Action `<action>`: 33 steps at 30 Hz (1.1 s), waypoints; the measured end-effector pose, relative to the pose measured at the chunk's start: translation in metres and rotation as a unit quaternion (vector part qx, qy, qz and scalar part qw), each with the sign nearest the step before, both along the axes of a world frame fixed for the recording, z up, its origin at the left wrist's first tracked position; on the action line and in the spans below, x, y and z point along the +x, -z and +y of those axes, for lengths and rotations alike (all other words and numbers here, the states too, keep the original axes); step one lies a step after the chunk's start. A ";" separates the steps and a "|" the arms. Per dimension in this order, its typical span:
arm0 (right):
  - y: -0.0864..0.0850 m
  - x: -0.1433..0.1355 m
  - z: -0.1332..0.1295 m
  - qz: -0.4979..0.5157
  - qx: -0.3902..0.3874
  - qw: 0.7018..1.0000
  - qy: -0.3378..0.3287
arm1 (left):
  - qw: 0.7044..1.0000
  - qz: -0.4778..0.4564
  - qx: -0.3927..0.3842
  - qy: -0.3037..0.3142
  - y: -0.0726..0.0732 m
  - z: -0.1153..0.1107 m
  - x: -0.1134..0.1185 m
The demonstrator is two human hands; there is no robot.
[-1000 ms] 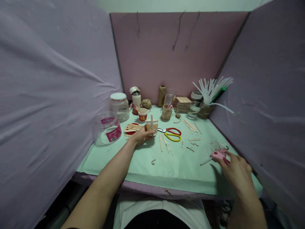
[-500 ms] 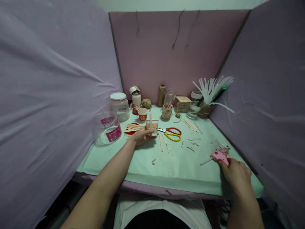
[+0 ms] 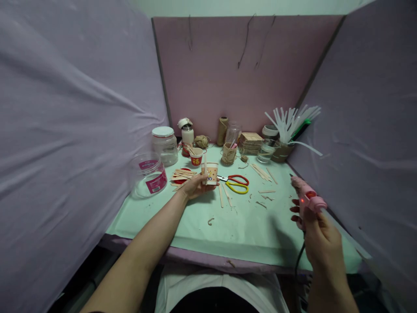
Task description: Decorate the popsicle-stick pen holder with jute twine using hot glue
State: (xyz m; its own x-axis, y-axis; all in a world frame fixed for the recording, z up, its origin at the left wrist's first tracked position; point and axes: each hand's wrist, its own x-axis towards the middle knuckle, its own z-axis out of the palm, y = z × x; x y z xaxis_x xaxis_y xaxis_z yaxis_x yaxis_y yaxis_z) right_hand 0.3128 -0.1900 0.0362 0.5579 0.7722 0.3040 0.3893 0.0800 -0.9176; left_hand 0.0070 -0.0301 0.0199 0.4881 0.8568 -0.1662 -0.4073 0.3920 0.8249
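My left hand (image 3: 195,186) is closed around a patterned paper cup (image 3: 211,172), held just above the table's middle. A wooden craft stick (image 3: 205,167) stands upright against the cup's left side, by my fingers. On the right, my right hand (image 3: 321,232) grips a pink hot glue gun (image 3: 306,200), raised off the table with its nozzle pointing up and away. A small red light glows on the gun, and its dark cord hangs down below. Scissors (image 3: 236,183) with one red and one yellow handle lie just right of the cup.
Several craft sticks (image 3: 182,174) lie on a red lid to the left, near a clear plastic jar (image 3: 155,180). Behind stand a red cup (image 3: 196,158), a twine-wrapped cup (image 3: 228,155), a lidded jar (image 3: 164,150) and a pot of white glue sticks (image 3: 286,124). Scraps lie about the table.
My right hand has lifted the glue gun off the table and turned its nozzle upward and away. The cup in my left hand has turned slightly.
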 end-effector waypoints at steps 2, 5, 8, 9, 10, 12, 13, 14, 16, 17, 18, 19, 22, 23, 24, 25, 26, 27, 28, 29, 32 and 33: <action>0.000 -0.016 0.001 0.086 0.011 0.995 -0.051 | 1.000 -0.011 -0.017 -0.003 -0.001 -0.002 0.001; 0.004 -0.038 0.001 0.157 0.008 0.979 -0.128 | 0.999 -0.030 -0.041 -0.004 -0.004 -0.004 0.004; 0.006 -0.061 -0.003 0.163 -0.012 0.965 -0.207 | 0.997 -0.044 -0.066 0.012 -0.007 -0.006 0.008; 0.007 -0.069 -0.004 0.158 -0.022 0.960 -0.231 | 0.996 -0.047 -0.072 0.019 -0.008 -0.006 0.009; 0.007 -0.075 -0.006 0.152 -0.030 0.956 -0.251 | 0.995 -0.050 -0.077 0.026 -0.007 -0.007 0.010; 0.008 -0.086 -0.007 0.136 -0.038 0.951 -0.275 | 0.995 -0.057 -0.075 0.031 -0.006 -0.007 0.011; 0.009 -0.090 -0.008 0.127 -0.040 0.950 -0.282 | 0.995 -0.060 -0.071 0.029 -0.005 -0.007 0.011; 0.010 -0.093 -0.008 0.117 -0.039 0.951 -0.284 | 0.995 -0.063 -0.066 0.027 -0.003 -0.006 0.012; 0.012 -0.097 -0.007 0.103 -0.041 0.952 -0.285 | 0.996 -0.066 -0.058 0.026 0.000 -0.006 0.012; 0.013 -0.098 -0.007 0.098 -0.042 0.952 -0.285 | 0.996 -0.065 -0.057 0.028 0.000 -0.006 0.012; 0.014 -0.100 -0.006 0.094 -0.043 0.953 -0.286 | 0.996 -0.063 -0.058 0.030 0.001 -0.005 0.012; 0.015 -0.101 -0.006 0.089 -0.045 0.953 -0.288 | 0.996 -0.061 -0.059 0.033 0.001 -0.006 0.012; 0.016 -0.104 -0.004 0.075 -0.047 0.953 -0.291 | 0.996 -0.052 -0.061 0.034 -0.001 -0.007 0.013; 0.017 -0.105 -0.003 0.071 -0.047 0.953 -0.290 | 0.996 -0.048 -0.061 0.033 -0.002 -0.008 0.013; 0.018 -0.106 -0.003 0.068 -0.045 0.954 -0.288 | 0.997 -0.044 -0.060 0.033 -0.003 -0.008 0.014; 0.019 -0.106 -0.003 0.065 -0.043 0.955 -0.286 | 0.997 -0.041 -0.060 0.033 -0.004 -0.009 0.014; 0.020 -0.107 -0.002 0.062 -0.039 0.956 -0.284 | 0.997 -0.037 -0.059 0.033 -0.004 -0.009 0.014; 0.021 -0.107 -0.002 0.060 -0.034 0.957 -0.282 | 0.997 -0.034 -0.058 0.032 -0.004 -0.010 0.014; 0.021 -0.107 -0.002 0.058 -0.031 0.958 -0.281 | 0.997 -0.032 -0.056 0.030 -0.004 -0.010 0.014; 0.022 -0.107 -0.001 0.056 -0.030 0.958 -0.280 | 0.998 -0.030 -0.054 0.029 -0.003 -0.010 0.015; 0.024 -0.106 -0.001 0.050 -0.033 0.958 -0.280 | 0.998 -0.030 -0.044 0.030 -0.002 -0.009 0.015; 0.024 -0.106 -0.001 0.048 -0.034 0.958 -0.279 | 0.998 -0.031 -0.042 0.031 -0.001 -0.009 0.015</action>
